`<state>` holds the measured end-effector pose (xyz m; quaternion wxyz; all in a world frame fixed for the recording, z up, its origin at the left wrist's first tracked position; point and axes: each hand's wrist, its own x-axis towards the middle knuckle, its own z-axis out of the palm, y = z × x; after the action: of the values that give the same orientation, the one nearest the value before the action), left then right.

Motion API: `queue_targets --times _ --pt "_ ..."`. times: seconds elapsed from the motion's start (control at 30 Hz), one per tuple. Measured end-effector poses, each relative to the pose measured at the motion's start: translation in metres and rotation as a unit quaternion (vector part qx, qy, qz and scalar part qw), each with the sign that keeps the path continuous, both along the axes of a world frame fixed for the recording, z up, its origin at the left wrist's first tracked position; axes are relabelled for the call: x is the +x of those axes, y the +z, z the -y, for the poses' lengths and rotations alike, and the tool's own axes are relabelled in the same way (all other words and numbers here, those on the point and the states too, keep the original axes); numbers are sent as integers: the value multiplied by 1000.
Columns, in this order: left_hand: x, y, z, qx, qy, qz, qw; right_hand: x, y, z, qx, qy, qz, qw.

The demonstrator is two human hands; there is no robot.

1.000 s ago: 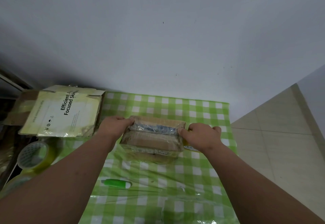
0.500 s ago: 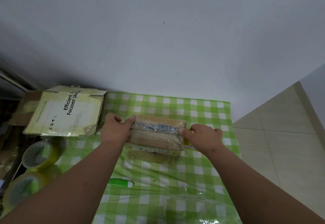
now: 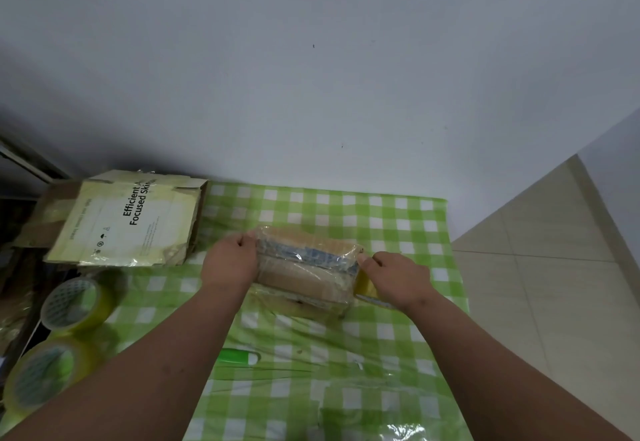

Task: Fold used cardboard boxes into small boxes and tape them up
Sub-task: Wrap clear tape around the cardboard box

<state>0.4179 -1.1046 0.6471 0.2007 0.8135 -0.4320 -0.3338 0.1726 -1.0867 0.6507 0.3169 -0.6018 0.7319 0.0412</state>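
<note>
left hand (image 3: 230, 264) grips small box (image 3: 304, 271) end on counter (image 3: 346, 336); right hand (image 3: 398, 279) holds tape roll (image 3: 367, 286) w/ thumb on box.

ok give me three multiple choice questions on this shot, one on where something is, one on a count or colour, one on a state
1. Where does the green cutter lie?
A. on the small box
B. on the tablecloth, nearer the camera than the box
C. on the floor tiles

2. How many tape rolls sit at the table's left edge?
A. two
B. one
C. four

3. What is the left hand doing?
A. hanging idle
B. lifting the cutter
C. gripping the small box's end

Answers: 1 B, it rests on the checked cloth below the small box. 2 A, one roll and another show. 3 C, its fingers curl over the box's left end.
</note>
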Motion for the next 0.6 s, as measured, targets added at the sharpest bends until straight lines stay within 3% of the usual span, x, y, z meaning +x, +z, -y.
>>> queue_targets --times 0.2,0.47,0.6 --pt "-2 1 -2 -17 11 -191 981 2 -1 -8 25 -80 86 993" --pt "3 10 4 -38 15 -164 986 6 11 -26 53 -147 252 955" --pt "-4 22 10 -59 4 -154 986 3 17 -33 46 -157 275 947"
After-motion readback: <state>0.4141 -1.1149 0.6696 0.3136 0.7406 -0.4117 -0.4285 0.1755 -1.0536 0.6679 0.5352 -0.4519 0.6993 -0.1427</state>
